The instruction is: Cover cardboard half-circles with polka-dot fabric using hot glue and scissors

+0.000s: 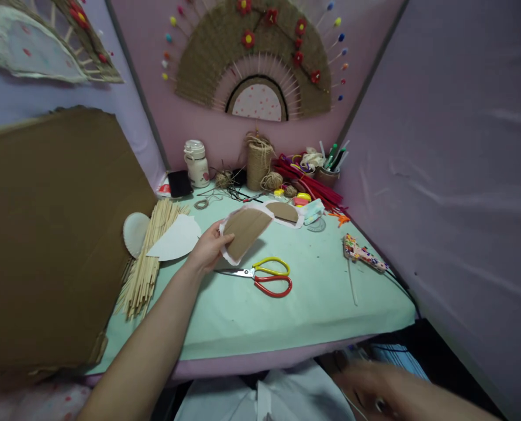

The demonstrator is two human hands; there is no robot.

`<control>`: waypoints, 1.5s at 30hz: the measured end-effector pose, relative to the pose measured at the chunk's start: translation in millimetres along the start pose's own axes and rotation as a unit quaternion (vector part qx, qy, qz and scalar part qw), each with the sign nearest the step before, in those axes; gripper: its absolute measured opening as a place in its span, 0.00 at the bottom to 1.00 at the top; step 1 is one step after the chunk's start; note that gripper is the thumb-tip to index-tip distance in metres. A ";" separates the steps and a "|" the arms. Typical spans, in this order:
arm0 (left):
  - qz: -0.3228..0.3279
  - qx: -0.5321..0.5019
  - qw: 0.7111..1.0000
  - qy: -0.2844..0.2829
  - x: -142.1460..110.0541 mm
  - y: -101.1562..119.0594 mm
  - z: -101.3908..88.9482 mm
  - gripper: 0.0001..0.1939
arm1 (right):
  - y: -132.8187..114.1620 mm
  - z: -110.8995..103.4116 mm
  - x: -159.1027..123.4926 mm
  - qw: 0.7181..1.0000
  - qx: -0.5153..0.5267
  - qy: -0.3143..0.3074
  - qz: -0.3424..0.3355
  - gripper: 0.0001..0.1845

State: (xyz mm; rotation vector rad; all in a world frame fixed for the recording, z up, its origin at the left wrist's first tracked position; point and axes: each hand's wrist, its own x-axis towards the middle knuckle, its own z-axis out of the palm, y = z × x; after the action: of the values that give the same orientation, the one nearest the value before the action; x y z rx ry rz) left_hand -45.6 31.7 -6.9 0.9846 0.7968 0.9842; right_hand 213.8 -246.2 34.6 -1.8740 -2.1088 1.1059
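Note:
My left hand grips a half-round cardboard piece by its left end, thumb on top. White material shows along the edge of this piece. My right hand is low at the bottom right, beside my lap and below the table's edge. Motion smears its fingers, so whether it holds anything does not show. Scissors with one yellow and one red handle lie just below the held piece. Behind it, another half-round cardboard piece with a white border lies flat on the table.
Thin wooden sticks, a white paper shape and a large cardboard sheet are at left. A patterned glue gun lies at right. A twine spool, a white bottle and a pen cup stand at the back.

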 end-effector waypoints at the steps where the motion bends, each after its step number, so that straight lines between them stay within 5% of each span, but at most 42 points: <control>1: -0.008 0.009 1.000 -0.018 -1.5 0.4 0.4 0.31 | 1.2 -8.6 12.6 1.000 0.014 0.013 -0.010 0.16; 3: -0.019 0.028 0.998 -0.047 -3.7 1.4 0.8 0.29 | 2.4 -30.3 49.9 0.984 0.117 0.125 -0.043 0.18; 6: -0.024 0.056 0.996 -0.071 -4.0 1.8 0.2 0.25 | 0.6 -60.9 125.9 0.916 0.254 0.307 -0.052 0.28; 10: -0.013 0.084 0.995 -0.045 1.6 -2.5 -3.6 0.23 | -6.0 -70.0 214.4 0.916 0.295 0.262 -0.069 0.24; 14: -0.022 0.103 0.994 0.010 7.1 -9.1 -7.3 0.25 | -4.7 -55.1 255.5 0.918 0.301 0.251 -0.054 0.13; 17: -0.043 0.118 0.992 0.026 8.5 -11.0 -7.0 0.24 | 4.1 -47.3 254.6 0.926 0.265 0.268 -0.027 0.12; 21: -0.044 0.123 0.989 0.066 9.2 -7.0 -5.3 0.22 | 10.8 -39.4 219.2 0.943 0.169 0.287 -0.011 0.16; 24: -0.045 0.116 0.988 0.092 8.8 -1.9 -4.2 0.21 | 3.1 -28.5 189.2 0.979 0.035 0.178 -0.090 0.11; 27: -0.044 0.108 0.987 0.106 7.1 2.2 -2.5 0.20 | -5.9 -16.2 174.7 0.979 -0.102 0.112 -0.139 0.08; 32: -0.033 0.081 0.992 0.089 2.9 6.5 -1.1 0.20 | 14.4 -11.7 175.7 0.965 -0.148 0.171 -0.132 0.05; 37: -0.036 0.086 0.995 0.046 -0.4 7.0 -0.4 0.22 | 61.6 -34.2 191.4 0.947 -0.175 0.256 -0.081 0.09; 45: -0.138 0.159 0.974 -0.084 -9.9 -13.6 14.6 0.22 | 88.9 -65.2 229.8 0.927 -0.155 0.336 -0.054 0.06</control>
State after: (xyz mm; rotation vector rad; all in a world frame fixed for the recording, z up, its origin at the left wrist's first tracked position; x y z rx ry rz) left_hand -32.2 15.1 -13.3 1.1776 0.9360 0.5352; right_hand 267.7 -13.7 -54.7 -1.8528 -1.9906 0.0553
